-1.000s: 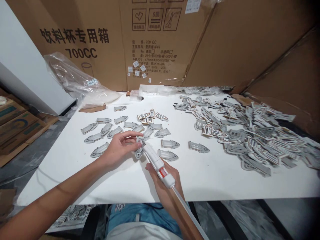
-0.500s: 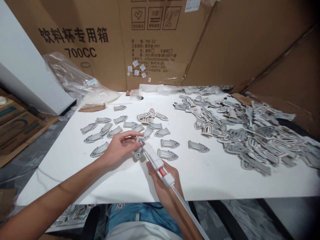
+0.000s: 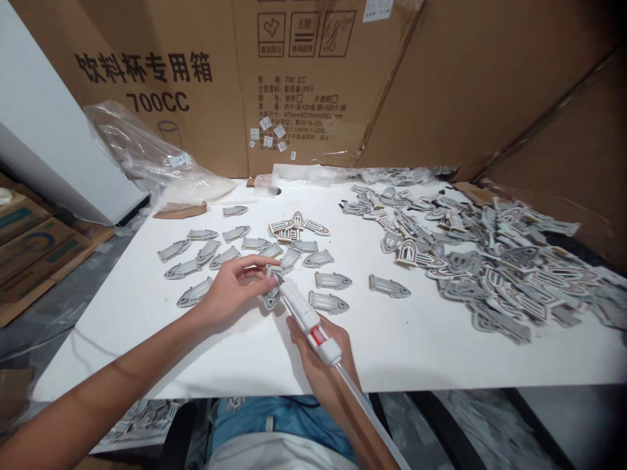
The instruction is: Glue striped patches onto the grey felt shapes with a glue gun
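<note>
Between the fingertips of my left hand [image 3: 240,287] is a small grey arch-shaped piece [image 3: 271,299], held a little above the table. My right hand [image 3: 323,352] is wrapped round a white glue gun [image 3: 301,307], whose nozzle meets or nearly meets the piece near my left thumb. A long clear glue stick [image 3: 360,395] runs out of the back of the gun along my right forearm. Grey pieces of the same shape, such as one grey piece [image 3: 333,281] right of the gun, lie singly around my hands.
A large heap of grey and white arch pieces [image 3: 490,261] covers the table's right side. Several brown-edged pieces [image 3: 296,225] lie together behind my hands. Cardboard panels [image 3: 304,78] stand along the back, with a clear plastic bag [image 3: 186,173] at the back left of the white table [image 3: 416,352].
Almost nothing differs. The held piece and the glue gun's nozzle have shifted very slightly to the left; both hands keep their grip.
</note>
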